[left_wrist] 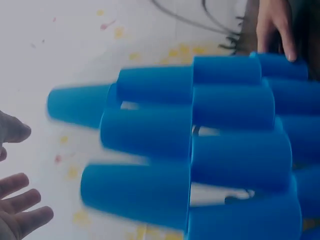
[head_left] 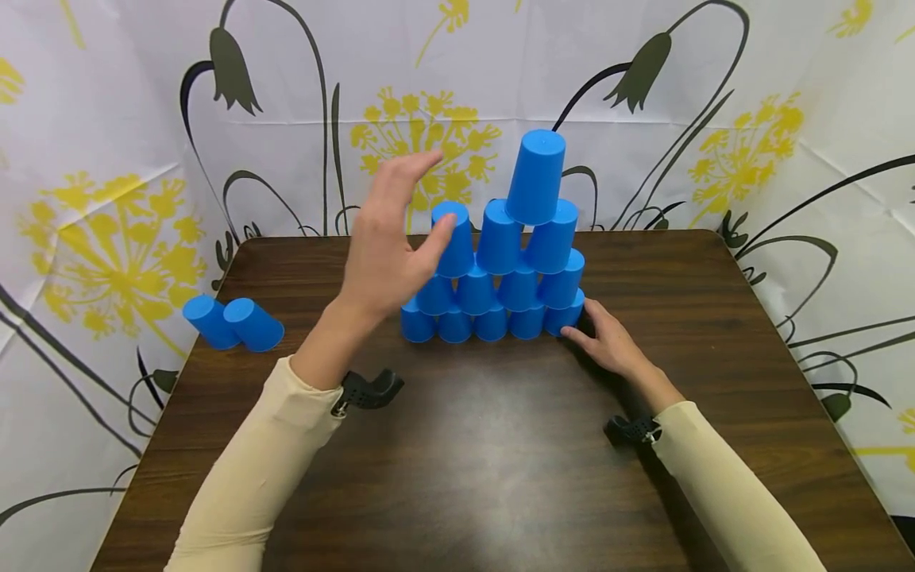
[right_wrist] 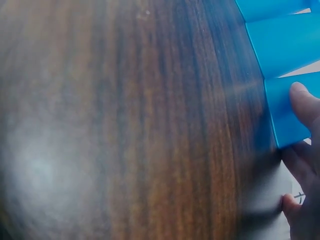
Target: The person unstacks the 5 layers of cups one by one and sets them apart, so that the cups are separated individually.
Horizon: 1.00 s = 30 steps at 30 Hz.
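Blue plastic cups stand upside down in a stacked pyramid, with several in the bottom row (head_left: 490,324) and three in the third row. A single top cup (head_left: 538,179) rests across the middle and right cups of that third row. My left hand (head_left: 386,238) is raised in front of the left side of the stack, its fingers spread and holding nothing; the left wrist view shows its fingers (left_wrist: 22,205) apart from the cups. My right hand (head_left: 611,338) holds the bottom row's right end cup (right_wrist: 287,112), thumb on its front and fingers around its side.
Two more blue cups (head_left: 253,326) stand upside down near the left edge of the dark wooden table (head_left: 486,461). A white cloth (head_left: 286,159) with yellow and dark green flowers hangs behind the table.
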Motion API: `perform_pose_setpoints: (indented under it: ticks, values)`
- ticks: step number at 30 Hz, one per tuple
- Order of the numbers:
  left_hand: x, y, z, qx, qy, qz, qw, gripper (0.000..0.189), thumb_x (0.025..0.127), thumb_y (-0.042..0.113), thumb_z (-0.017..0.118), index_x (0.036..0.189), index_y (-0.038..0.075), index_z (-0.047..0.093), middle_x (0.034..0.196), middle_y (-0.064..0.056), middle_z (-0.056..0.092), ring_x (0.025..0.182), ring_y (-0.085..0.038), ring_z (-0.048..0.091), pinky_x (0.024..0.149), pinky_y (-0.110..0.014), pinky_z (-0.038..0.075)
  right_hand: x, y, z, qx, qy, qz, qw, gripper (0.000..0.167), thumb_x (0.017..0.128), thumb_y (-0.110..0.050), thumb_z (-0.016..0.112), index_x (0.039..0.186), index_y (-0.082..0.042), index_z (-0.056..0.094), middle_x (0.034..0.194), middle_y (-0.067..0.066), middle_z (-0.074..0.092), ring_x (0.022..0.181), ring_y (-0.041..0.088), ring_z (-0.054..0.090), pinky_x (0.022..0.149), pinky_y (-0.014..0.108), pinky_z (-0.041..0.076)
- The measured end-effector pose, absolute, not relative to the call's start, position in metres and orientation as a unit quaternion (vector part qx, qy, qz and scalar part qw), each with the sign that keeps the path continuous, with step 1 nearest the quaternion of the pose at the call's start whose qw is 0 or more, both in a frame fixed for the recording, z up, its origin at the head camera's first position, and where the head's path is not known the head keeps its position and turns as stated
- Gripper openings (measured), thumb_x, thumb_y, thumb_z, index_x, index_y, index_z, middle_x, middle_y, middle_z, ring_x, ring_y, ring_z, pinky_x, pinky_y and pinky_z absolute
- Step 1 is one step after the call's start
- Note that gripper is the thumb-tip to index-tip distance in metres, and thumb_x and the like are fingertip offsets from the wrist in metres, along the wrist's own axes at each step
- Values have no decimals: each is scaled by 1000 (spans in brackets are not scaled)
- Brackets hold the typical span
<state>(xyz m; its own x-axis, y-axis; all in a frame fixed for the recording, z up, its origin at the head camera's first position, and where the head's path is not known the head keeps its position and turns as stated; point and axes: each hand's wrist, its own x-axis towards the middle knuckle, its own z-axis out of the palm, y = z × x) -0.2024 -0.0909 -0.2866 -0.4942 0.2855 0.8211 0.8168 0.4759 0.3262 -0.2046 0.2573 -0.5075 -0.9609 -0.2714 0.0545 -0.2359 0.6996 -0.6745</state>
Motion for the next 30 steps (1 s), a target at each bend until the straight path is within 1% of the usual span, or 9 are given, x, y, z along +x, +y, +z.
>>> perform_pose_setpoints:
  ticks: [3,6,9,13,14,15,18,23,30]
  values:
    - [-206,-66,-284,-367,-783,-382,327,57,92,15,67,143,6,46,139,-10,50,130,-18,45,105,-34,40,-204,258,-507,-135,922,-362,27,73,96,-41,61,152,-7,30,149,20,40,137,40,37,108,62,30]
    - [-210,-47,-284,-358,-797,-384,298,62,93,21,67,148,9,41,144,-8,46,134,-14,41,105,-30,40,-204,258,-508,-138,921,-363,27,73,96,-41,61,152,-7,30,149,21,40,137,41,37,108,62,30]
    - [-215,-31,-284,-335,-817,-380,276,67,94,28,66,151,12,36,147,-9,43,133,-13,42,100,-30,45,-204,258,-507,-142,921,-363,24,72,96,-40,62,152,-6,30,148,21,40,136,41,38,108,62,30]
    - [-224,-15,-286,-305,-831,-381,266,70,94,34,66,153,14,33,147,-9,42,131,-15,45,94,-31,49,-205,258,-507,-144,921,-361,23,71,96,-39,62,152,-7,31,148,20,41,136,41,38,108,62,31]
    - [-226,-12,-286,-302,-831,-384,265,70,94,35,66,153,15,33,147,-9,42,131,-15,45,94,-32,49,-205,257,-507,-144,921,-361,24,71,96,-39,62,152,-7,30,148,20,41,136,41,38,108,62,31]
    - [-228,-9,-287,-302,-830,-387,263,70,94,35,65,152,15,34,147,-9,42,132,-14,44,96,-32,48,-205,257,-508,-144,921,-361,25,71,96,-39,62,152,-7,30,148,20,41,136,41,38,108,62,31]
    - [-232,-4,-289,-305,-828,-395,256,68,93,34,66,151,15,35,147,-8,42,132,-14,44,98,-32,47,-205,257,-508,-143,921,-361,24,71,96,-39,62,151,-7,31,148,20,41,136,41,39,108,61,31]
    - [-234,-1,-288,-309,-823,-408,245,66,93,31,68,149,14,37,145,-8,45,128,-16,48,96,-31,47,-204,257,-508,-142,920,-364,21,70,96,-38,62,151,-7,32,148,20,42,136,40,39,108,61,31]
    - [-237,-1,-289,-324,-810,-432,231,66,93,27,68,148,10,36,145,-8,48,123,-19,54,96,-30,49,-203,258,-508,-141,920,-366,20,70,96,-38,62,151,-7,32,148,20,41,136,40,38,108,61,30]
